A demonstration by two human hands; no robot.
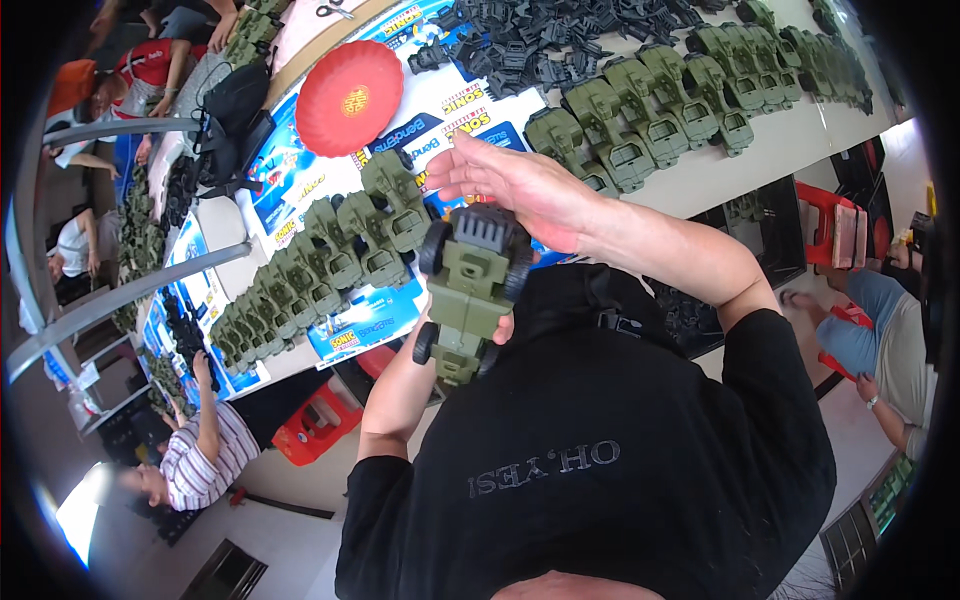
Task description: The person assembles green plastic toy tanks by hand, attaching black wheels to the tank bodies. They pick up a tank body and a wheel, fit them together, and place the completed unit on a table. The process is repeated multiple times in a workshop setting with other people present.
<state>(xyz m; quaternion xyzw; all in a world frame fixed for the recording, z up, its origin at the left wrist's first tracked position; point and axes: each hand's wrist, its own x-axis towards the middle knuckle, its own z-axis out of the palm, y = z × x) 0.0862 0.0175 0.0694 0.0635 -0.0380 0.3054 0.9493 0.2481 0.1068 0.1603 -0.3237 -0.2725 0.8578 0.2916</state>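
My left hand [497,328] grips an olive-green toy jeep [470,290] with black wheels from below; only its fingertips show past the toy's side. The jeep is held up in front of my black shirt, with a dark grey grille piece [486,228] at its far end. My right hand [510,182] is flat with the fingers stretched out, just above that far end, next to the grille piece. Whether the palm touches it I cannot tell.
Rows of green toy jeep bodies [330,260] [660,100] line the white table [800,140]. A heap of dark grey parts [560,40] lies at the far side, beside a red round plate [349,97] and a black bag [235,110]. Other people sit around, one in a striped shirt [205,455]. Red stools [315,425] stand underneath.
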